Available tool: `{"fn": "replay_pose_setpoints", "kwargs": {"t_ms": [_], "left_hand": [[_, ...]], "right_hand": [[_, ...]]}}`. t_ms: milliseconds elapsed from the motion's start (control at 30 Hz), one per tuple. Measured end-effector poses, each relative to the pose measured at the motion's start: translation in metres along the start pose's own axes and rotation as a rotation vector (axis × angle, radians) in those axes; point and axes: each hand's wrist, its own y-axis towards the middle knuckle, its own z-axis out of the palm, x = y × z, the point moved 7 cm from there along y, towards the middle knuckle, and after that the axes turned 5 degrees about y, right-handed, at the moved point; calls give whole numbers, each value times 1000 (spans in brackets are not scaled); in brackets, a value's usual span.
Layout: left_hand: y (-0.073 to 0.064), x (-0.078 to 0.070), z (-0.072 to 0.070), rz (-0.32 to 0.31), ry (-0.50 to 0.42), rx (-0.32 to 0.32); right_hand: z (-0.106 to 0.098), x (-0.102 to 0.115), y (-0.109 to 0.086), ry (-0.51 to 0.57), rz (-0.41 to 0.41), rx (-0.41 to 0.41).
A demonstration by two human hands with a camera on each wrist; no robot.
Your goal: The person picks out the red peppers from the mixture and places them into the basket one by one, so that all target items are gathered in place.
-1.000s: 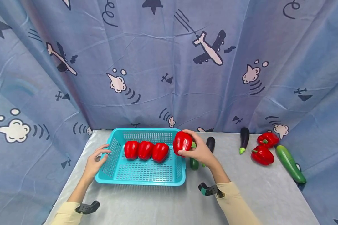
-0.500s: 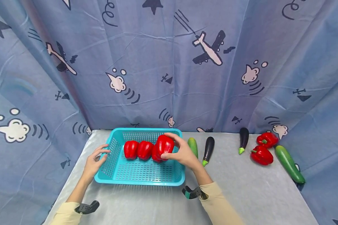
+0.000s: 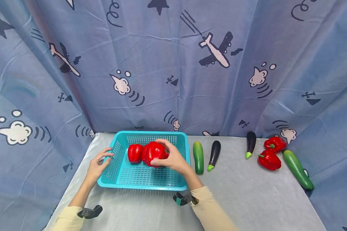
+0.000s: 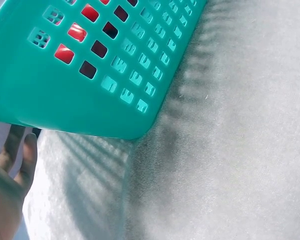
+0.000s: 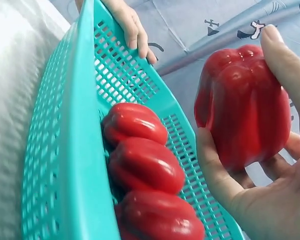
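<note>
In the head view my right hand (image 3: pixel 173 158) grips a red bell pepper (image 3: pixel 155 153), held over the blue-green plastic basket (image 3: pixel 150 187). The right wrist view shows its thumb on one side of the pepper (image 5: pixel 244 105) and fingers on the other. Three more red bell peppers (image 5: pixel 147 165) lie in a row inside the basket; from the head, the held one partly hides two of them, while the leftmost pepper (image 3: pixel 134 153) shows clearly. My left hand (image 3: pixel 96 166) holds the basket's left rim, fingertips hooked over it.
Right of the basket lie a cucumber (image 3: pixel 198 158) and an eggplant (image 3: pixel 214 155). Farther right are another eggplant (image 3: pixel 251 143), two red bell peppers (image 3: pixel 269 160) and a second cucumber (image 3: pixel 298 170). A patterned blue curtain (image 3: pixel 173 64) hangs behind the grey-white table (image 3: pixel 234 192).
My right hand has carried the bell pepper leftward from the basket's right rim to above the row of peppers. The cucumber beside the basket has come into full view. My left hand stays put.
</note>
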Motion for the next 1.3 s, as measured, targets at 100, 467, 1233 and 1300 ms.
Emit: {"fn": "replay_pose_setpoints", "kwargs": {"t_ms": [100,467,1233,1300], "left_hand": [[0,0,0,0,-1,-4],[1,-6,1,16,-7,-15],[0,0,1,-8,-19,-12],[0,-3,1,-7,-17,-12]], "right_hand": [[7,1,3,0,-12,5],[34,-7,13,127,58,90],[80,-37,24,180,164,-32],[84,-39,25,203,172,-35]]}}
